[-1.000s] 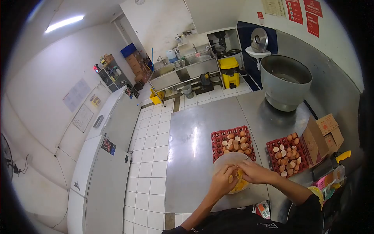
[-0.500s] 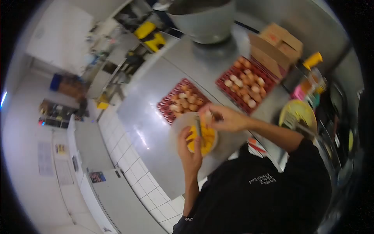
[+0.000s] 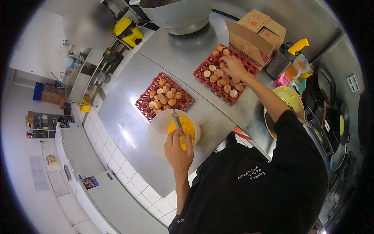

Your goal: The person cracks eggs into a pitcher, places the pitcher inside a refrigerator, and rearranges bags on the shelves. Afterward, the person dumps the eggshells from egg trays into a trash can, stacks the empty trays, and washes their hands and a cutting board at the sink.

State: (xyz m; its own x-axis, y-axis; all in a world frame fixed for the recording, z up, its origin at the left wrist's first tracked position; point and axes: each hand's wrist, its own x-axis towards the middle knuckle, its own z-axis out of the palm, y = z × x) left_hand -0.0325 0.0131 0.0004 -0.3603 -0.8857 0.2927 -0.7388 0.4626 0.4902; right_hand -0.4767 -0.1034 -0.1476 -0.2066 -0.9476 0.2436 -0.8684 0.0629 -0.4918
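Bright, fairly even light with a cool cast fills the kitchen, its source out of view. A white streak of glare lies on the stainless-steel table [image 3: 117, 105], and a dark, soft reflection sits beneath the large metal bowl [image 3: 183, 21]. The black T-shirt [image 3: 261, 199] loses most fold detail. The whisk [image 3: 176, 119] looks reasonably sharp; a grey smudge blurs the upper left. Wide-angle distortion bends the edges into black, blue-fringed corners.
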